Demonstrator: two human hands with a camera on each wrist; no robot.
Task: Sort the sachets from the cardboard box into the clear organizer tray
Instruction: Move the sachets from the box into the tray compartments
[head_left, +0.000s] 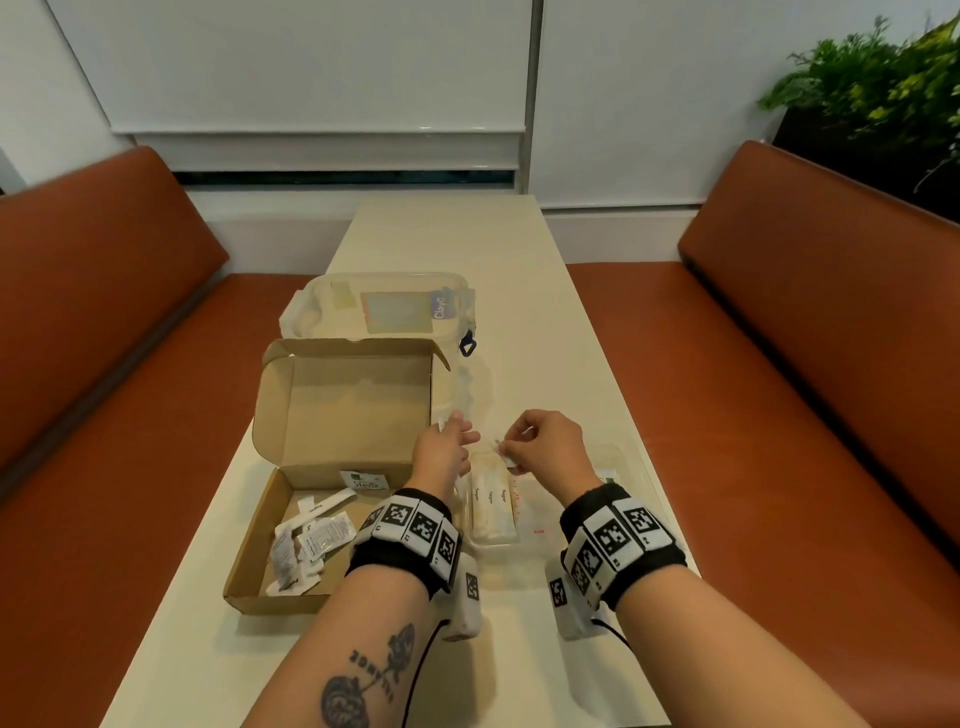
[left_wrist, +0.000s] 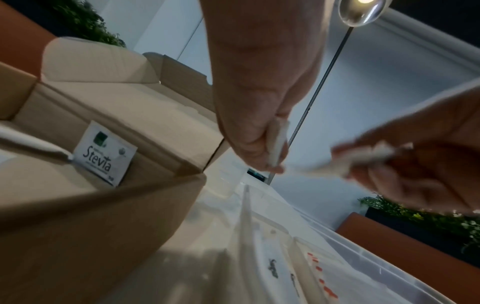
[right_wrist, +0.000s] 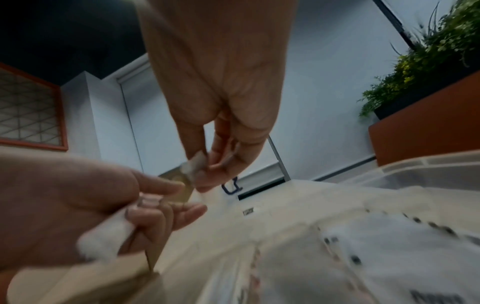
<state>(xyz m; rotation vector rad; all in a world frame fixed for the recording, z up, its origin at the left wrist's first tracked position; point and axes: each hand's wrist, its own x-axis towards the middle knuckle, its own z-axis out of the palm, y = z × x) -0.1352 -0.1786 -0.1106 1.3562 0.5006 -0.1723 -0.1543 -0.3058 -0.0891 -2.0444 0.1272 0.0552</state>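
- Head view: the cardboard box (head_left: 332, 467) lies open on the pale table (head_left: 545, 312), lid flap standing up at its far side. Loose white sachets (head_left: 311, 540) are heaped at the box's near left corner, and a Stevia sachet (head_left: 365, 480) leans against the back wall.
- Just right of the box sits the clear organizer tray (head_left: 550, 519); its leftmost compartment holds a row of sugar sticks (head_left: 491, 501).
- Both hands hover over the tray's far end, close together but apart. The left hand (head_left: 447, 449) has its fingers curled round a white sachet (head_left: 442, 423). The right hand (head_left: 545, 441) pinches a small white sachet (head_left: 506, 457) between thumb and fingertips.
- A clear lidded container (head_left: 384, 312) stands beyond the box; orange benches (head_left: 805, 364) flank the table.
- Left wrist view: the left hand (left_wrist: 259, 102) grips its sachet (left_wrist: 279, 144) edge-on between thumb and fingers. The right hand (left_wrist: 420, 168) is blurred, and it appears to hold a crumpled white piece. The Stevia sachet (left_wrist: 103, 154) shows inside the box (left_wrist: 103, 226).
- Right wrist view: the right hand (right_wrist: 221, 102) pinches its sachet (right_wrist: 193, 166) at the fingertips; the left hand (right_wrist: 78, 205) clasps its white sachet (right_wrist: 109, 232) against the palm. The tray (right_wrist: 426, 168) is below, blurred.
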